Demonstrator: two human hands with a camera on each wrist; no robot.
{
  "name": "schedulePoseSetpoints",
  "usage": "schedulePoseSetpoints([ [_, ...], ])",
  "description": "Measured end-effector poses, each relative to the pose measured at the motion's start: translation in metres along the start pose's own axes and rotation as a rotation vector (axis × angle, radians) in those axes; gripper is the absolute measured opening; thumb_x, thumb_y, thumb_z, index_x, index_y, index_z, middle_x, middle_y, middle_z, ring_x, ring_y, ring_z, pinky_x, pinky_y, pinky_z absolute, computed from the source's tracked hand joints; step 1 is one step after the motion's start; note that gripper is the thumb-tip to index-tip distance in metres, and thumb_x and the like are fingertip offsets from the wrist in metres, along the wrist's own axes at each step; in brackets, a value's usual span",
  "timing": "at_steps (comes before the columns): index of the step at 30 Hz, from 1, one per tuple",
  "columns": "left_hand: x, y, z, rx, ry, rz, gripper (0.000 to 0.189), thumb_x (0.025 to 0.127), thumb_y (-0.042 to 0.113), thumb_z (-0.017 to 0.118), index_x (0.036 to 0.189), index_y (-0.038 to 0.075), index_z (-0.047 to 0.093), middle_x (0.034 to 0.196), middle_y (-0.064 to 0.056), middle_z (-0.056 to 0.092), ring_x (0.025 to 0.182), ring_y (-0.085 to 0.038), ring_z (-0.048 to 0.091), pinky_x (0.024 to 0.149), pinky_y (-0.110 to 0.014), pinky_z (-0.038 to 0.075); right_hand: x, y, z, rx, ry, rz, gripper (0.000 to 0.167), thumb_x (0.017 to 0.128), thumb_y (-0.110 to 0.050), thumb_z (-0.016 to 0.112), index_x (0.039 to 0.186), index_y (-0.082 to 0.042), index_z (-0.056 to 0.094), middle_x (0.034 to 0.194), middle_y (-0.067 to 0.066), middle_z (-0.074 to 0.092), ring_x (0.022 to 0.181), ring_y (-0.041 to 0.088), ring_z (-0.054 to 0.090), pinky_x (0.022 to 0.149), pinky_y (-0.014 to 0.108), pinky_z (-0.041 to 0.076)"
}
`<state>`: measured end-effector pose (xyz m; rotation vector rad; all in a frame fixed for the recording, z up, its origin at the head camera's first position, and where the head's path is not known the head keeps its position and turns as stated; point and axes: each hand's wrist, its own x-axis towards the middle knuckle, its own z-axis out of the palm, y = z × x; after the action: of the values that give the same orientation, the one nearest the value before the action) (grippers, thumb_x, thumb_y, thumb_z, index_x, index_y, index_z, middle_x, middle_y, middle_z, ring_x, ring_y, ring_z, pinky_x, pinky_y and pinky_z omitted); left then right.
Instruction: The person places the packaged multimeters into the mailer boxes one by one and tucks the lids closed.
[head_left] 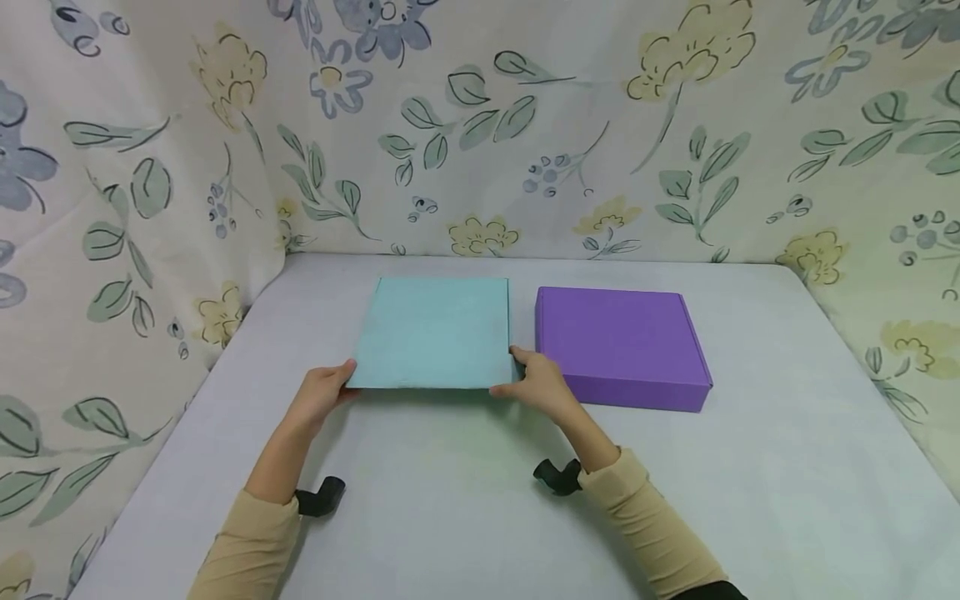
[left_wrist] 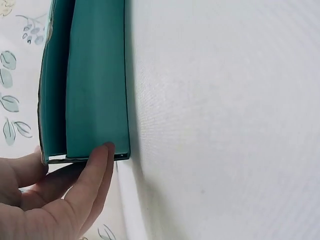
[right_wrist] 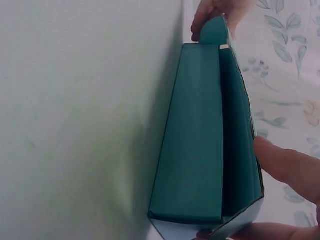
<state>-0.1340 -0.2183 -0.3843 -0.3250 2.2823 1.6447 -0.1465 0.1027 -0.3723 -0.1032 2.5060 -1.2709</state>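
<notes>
A light teal cardboard box [head_left: 435,333] lies on the left of the middle of the table, its lid facing up. Along its front, the lid stands a little apart from the darker teal front wall [left_wrist: 97,80], leaving a gap. My left hand [head_left: 324,392] holds the front left corner, thumb by the lid's edge and fingertips against the box below. At the front right corner, my right hand [head_left: 542,383] grips the box with its thumb on the lid's front edge. In the right wrist view, a rounded flap [right_wrist: 214,31] sticks out at the far end, near the left hand.
A closed purple box [head_left: 622,346] sits just right of the teal one, close to my right hand. White cloth covers the table [head_left: 450,500]. Floral curtains [head_left: 465,125] hang behind it and at both sides.
</notes>
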Motion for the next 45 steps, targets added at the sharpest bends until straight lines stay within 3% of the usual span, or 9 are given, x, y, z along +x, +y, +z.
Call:
schedulePoseSetpoints([
  [3,0.001,-0.001,-0.002,-0.004,-0.042,0.023,0.053,0.108,0.019,0.034,0.137,-0.024,0.029,0.147,-0.037,0.027,0.135,-0.042,0.034,0.108,-0.046,0.035,-0.001,-0.001,0.003,-0.007,0.013,-0.008,0.086,0.077,-0.012,0.082,0.146,0.008,0.034,0.150,0.023,0.035,0.140,0.037,0.029,0.112,0.049,0.030],
  [9,0.000,-0.001,-0.010,-0.028,-0.220,0.058,0.050,0.107,0.008,0.029,0.139,-0.027,0.014,0.150,-0.040,0.014,0.141,-0.047,0.017,0.113,-0.050,0.026,-0.003,-0.002,0.008,0.003,0.008,-0.019,0.086,0.080,-0.008,0.079,0.147,0.011,0.028,0.149,0.027,0.032,0.135,0.038,0.037,0.108,0.047,0.036],
  [15,0.001,-0.002,-0.012,-0.024,-0.271,0.085,0.050,0.107,0.007,0.027,0.141,-0.026,0.012,0.151,-0.040,0.012,0.142,-0.047,0.014,0.114,-0.051,0.023,-0.005,-0.003,0.010,0.021,0.017,-0.022,0.083,0.083,-0.006,0.076,0.146,0.014,0.026,0.146,0.029,0.036,0.132,0.038,0.042,0.106,0.046,0.039],
  [19,0.004,-0.002,-0.014,-0.021,-0.317,0.105,0.053,0.107,0.010,0.026,0.147,-0.017,0.002,0.156,-0.032,0.000,0.144,-0.043,0.004,0.116,-0.051,0.017,-0.005,-0.002,0.008,0.016,0.016,-0.026,0.081,0.084,-0.007,0.075,0.145,0.014,0.027,0.144,0.030,0.040,0.129,0.037,0.046,0.104,0.047,0.041],
  [24,0.010,-0.003,-0.021,-0.049,-0.378,0.110,0.057,0.107,0.011,0.028,0.148,-0.013,-0.004,0.158,-0.027,-0.008,0.145,-0.038,-0.005,0.117,-0.050,0.008,-0.005,-0.003,0.006,0.124,-0.008,-0.017,0.081,0.084,-0.003,0.074,0.145,0.015,0.024,0.149,0.027,0.032,0.128,0.037,0.047,0.103,0.044,0.043],
  [27,0.012,-0.005,-0.023,-0.068,-0.405,0.115,0.057,0.107,0.010,0.028,0.148,-0.015,-0.003,0.158,-0.028,-0.006,0.145,-0.038,-0.004,0.117,-0.051,0.006,-0.006,-0.004,0.005,0.180,-0.020,-0.010,0.081,0.083,0.000,0.074,0.145,0.015,0.023,0.150,0.027,0.029,0.129,0.037,0.045,0.103,0.044,0.042],
  [36,0.014,-0.007,-0.027,-0.031,-0.401,0.138,0.058,0.107,0.011,0.032,0.147,-0.016,0.001,0.157,-0.031,-0.001,0.145,-0.040,0.001,0.116,-0.052,0.009,-0.005,0.004,0.008,0.219,-0.010,0.014,0.089,0.081,0.001,0.076,0.149,0.011,0.018,0.151,0.027,0.027,0.133,0.036,0.040,0.106,0.043,0.039],
  [41,0.021,-0.006,-0.039,0.016,-0.413,0.155,0.069,0.103,0.012,0.046,0.149,-0.013,0.001,0.157,-0.031,-0.003,0.144,-0.043,-0.002,0.116,-0.055,0.008,-0.008,0.006,0.008,0.196,0.017,-0.003,0.088,0.086,-0.014,0.075,0.151,0.006,0.020,0.152,0.024,0.030,0.137,0.037,0.037,0.110,0.048,0.034],
  [45,0.034,-0.007,-0.047,-0.040,-0.451,0.193,0.078,0.098,0.003,0.053,0.150,-0.011,-0.003,0.157,-0.028,-0.009,0.144,-0.042,-0.006,0.115,-0.052,0.005,-0.010,0.005,0.013,0.361,0.073,-0.008,0.075,0.097,-0.023,0.061,0.152,0.006,0.018,0.155,0.023,0.025,0.142,0.037,0.026,0.113,0.048,0.027],
])
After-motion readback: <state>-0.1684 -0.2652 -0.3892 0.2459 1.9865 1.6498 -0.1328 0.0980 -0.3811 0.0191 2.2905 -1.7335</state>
